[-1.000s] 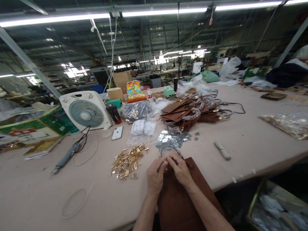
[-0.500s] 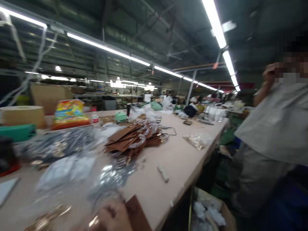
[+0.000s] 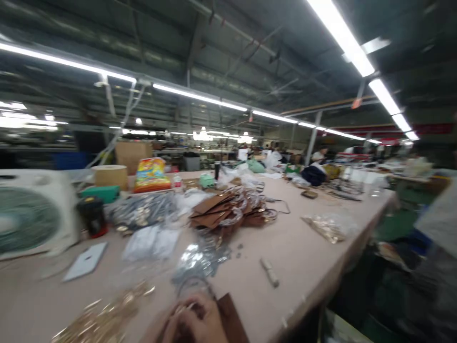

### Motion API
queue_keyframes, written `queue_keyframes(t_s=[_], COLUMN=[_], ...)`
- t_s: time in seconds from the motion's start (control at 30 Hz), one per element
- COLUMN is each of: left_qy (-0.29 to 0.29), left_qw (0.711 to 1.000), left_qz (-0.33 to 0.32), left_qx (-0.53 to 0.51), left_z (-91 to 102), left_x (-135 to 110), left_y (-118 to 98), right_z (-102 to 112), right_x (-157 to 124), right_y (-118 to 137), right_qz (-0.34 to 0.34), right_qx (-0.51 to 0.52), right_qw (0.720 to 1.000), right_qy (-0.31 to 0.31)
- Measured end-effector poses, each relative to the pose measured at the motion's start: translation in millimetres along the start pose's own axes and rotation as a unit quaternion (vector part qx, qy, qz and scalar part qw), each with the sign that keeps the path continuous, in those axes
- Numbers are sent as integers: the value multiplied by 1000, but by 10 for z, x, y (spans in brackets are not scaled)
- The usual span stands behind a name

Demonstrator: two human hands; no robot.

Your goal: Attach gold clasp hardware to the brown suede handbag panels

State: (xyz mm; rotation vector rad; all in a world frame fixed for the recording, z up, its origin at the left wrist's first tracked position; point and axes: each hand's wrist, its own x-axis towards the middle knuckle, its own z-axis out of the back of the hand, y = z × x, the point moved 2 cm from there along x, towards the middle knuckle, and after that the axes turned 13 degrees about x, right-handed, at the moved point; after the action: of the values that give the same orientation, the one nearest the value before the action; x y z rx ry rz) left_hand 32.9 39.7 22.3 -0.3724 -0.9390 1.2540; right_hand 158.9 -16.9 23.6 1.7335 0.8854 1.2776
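Note:
At the bottom edge my two hands meet, fingers curled close together and smeared by motion. My right hand [image 3: 207, 321] grips a brown leather-like piece [image 3: 233, 318], whose flat corner sticks out to its right. My left hand [image 3: 160, 328] is pressed against it with bent fingers; a small pale, shiny bit shows between the fingers, too blurred to name. A thin dark loop [image 3: 194, 282] rises just beyond the fingers. To the left lies a heap of gold metal fittings [image 3: 107, 314]. Clear plastic bags [image 3: 200, 259] lie ahead of my hands.
Farther along the table [image 3: 250, 276] are a pile of brown pieces [image 3: 217, 209], a pale rolled item [image 3: 269, 272] and a bag of fittings [image 3: 326, 227]. A white fan [image 3: 35, 209], tablet-like slab [image 3: 85, 261] and tape roll [image 3: 110, 177] stand left. A person's sleeve [image 3: 441, 214] shows right.
My view has swung left, so the fan has come in and the person at right is mostly out of frame. Both hands stay together low in view, by the brown piece.

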Motion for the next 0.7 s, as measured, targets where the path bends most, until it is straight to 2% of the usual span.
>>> queue_keyframes(t_s=[0.03,0.1,0.13,0.27,0.47,0.6,0.7], left_qy=[12,48,69,105,126,129,140], left_qw=[1000,996,989,971,965,968,968], left_qz=[-12,-44,-62,-41,-22,-7,-18], left_qx=[-6,-64,-112,-210,-230,-217,-209], left_z=[137,276,286,194,165,200,254], left_x=[-94,-226,-256,-257,-277,-255,-262], left_y=[121,224,230,204,168,185,191], right_z=[-121,-210,-199,-74,7,35,4], right_x=[-70,-144,-146,-106,-136,-93,-73], right_y=[-47,-83,-91,-159,-260,-348,-346], right_qz=[-33,-64,-63,-76,-91,-102,-122], right_qx=[40,64,60,65,58,75,115], right_qw=[999,996,996,995,992,989,982], right_qy=[-16,-25,-21,-5,-63,-80,-85])
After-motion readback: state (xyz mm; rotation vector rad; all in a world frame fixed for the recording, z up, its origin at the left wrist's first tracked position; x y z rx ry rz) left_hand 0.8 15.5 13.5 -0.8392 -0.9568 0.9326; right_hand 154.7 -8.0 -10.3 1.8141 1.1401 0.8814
